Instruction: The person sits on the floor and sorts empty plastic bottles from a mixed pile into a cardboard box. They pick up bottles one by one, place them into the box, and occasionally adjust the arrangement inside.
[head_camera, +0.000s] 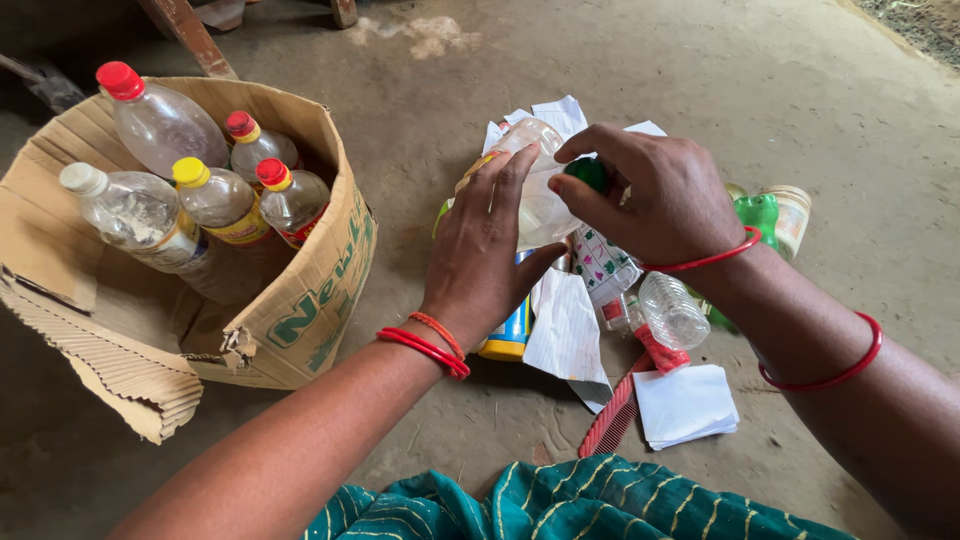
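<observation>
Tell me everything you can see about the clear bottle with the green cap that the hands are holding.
The clear plastic bottle looks empty and slightly cloudy, with a green cap at one end. It lies tilted, held above the pile of papers and bottles on the dirt floor. The left hand wraps its body from below and behind, while the right hand grips the cap with thumb and fingertips. Much of it is hidden by the hands. A yellow-orange band shows near its far end.

A brown cardboard box (300, 300) holds five empty bottles (220, 195); a red comb (610, 415) lies by folded white paper (685, 405); a small bottle (672, 310) lies close by.
</observation>
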